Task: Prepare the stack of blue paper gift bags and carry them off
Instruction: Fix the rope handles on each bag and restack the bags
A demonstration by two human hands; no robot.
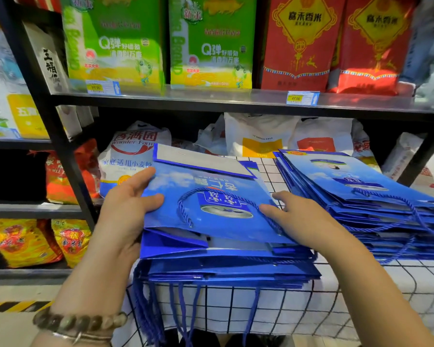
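The stack of blue paper gift bags (211, 196) lies mid-frame on the gridded worktop (361, 284) — stiff, probably glossy enough to slide apart. The left hand (128, 204) grips its left edge; the right hand (296, 219) rests straight fingers on its right side. Clamping both edges looks safest.

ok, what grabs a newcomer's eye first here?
The stack of blue gift bags at centre, on the grid-patterned cloth, with the left hand gripping its left edge and the right hand touching the right. A second blue stack lies at right; green bags and red bags fill the shelf above.
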